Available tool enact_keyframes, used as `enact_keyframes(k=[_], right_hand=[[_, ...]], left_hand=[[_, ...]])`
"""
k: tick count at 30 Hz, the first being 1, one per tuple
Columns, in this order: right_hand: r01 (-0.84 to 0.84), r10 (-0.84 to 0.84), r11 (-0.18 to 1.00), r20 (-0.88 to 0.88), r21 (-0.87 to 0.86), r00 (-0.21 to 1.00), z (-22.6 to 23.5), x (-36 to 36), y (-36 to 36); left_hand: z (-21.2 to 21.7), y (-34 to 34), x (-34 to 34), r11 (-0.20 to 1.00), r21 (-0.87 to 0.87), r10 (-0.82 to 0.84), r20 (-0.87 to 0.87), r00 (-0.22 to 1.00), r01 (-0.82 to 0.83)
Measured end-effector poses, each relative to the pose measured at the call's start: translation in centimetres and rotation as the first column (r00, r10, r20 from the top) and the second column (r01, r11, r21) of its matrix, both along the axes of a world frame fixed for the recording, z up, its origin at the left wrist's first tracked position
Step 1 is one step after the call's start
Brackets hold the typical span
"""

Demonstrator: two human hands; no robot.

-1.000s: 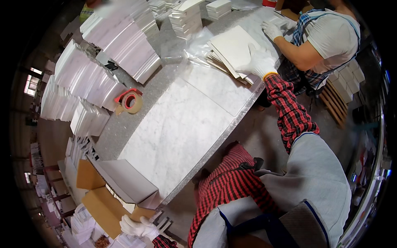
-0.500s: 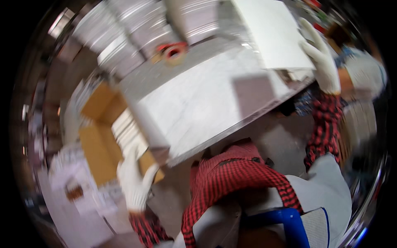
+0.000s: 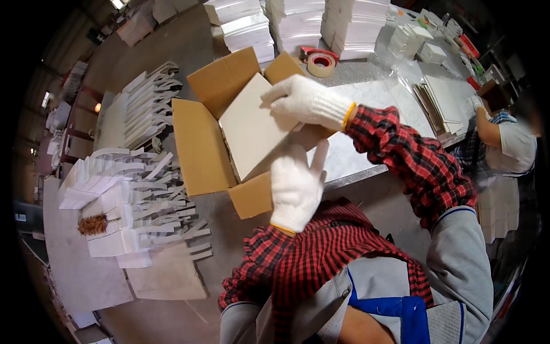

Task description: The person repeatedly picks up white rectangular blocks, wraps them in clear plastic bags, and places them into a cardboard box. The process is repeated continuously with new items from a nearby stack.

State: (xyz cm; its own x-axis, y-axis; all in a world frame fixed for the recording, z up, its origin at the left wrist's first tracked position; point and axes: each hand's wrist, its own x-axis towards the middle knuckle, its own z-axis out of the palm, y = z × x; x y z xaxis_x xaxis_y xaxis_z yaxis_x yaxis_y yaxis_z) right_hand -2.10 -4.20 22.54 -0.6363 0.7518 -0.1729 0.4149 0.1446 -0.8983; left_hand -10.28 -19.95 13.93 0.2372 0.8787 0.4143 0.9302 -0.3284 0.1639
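Observation:
An open cardboard box (image 3: 197, 152) stands at the table's left end with its flaps spread. A flat white sheet (image 3: 255, 129) lies slanted in the box mouth and hides what is beneath. My right hand (image 3: 312, 102), in a white knit glove, reaches over the sheet's upper right edge, its fingers bent onto it; the underside of this grip is hidden. At the near right side of the box, by the front flap, is my gloved left hand (image 3: 297, 186), thumb held apart from the fingers, with nothing visible in it.
A red tape dispenser (image 3: 319, 62) sits behind the box, before tall stacks of white sheets (image 3: 295, 28). White strips and pieces (image 3: 154, 195) cover a low surface at left, with a brown brush-like thing (image 3: 93, 225). Another person (image 3: 504, 132) works at far right.
The view has swung left. My right hand has come from the white sheets at right to the box, where a sheet now covers the pieces inside. My left hand has drawn back from those pieces.

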Motion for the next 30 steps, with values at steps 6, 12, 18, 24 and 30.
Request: enact_keyframes(k=[6, 12, 18, 24, 30], right_hand=[[-0.197, 0.047, 0.874, 0.326, 0.443, 0.944, -6.6, -3.0, -0.8], [-0.520, 0.075, 0.793, 0.795, 0.319, 0.602, -4.6, -7.0, -2.6], [-0.652, 0.040, 0.726, 0.933, 0.219, 0.358, -8.1, -10.1, -1.8], [-0.383, -0.130, 0.727, 0.662, 0.570, 0.738, -13.8, -12.0, -1.5], [-0.383, 0.009, 0.802, 0.632, 0.459, 0.775, -14.0, -11.6, 0.4]], left_hand=[[-3.6, -1.9, 0.4, 0.993, 0.116, -0.017, 0.131, 0.991, 0.002], [-5.0, -3.8, -0.1, 0.969, 0.051, -0.246, 0.050, 0.968, 0.243], [-5.7, -3.7, 0.9, 0.934, 0.139, -0.350, 0.167, 0.922, 0.330], [-4.5, -4.0, -0.7, 0.921, 0.109, -0.386, 0.140, 0.912, 0.373], [-4.4, -3.7, 0.0, 0.928, 0.066, -0.370, 0.022, 0.929, 0.368]])
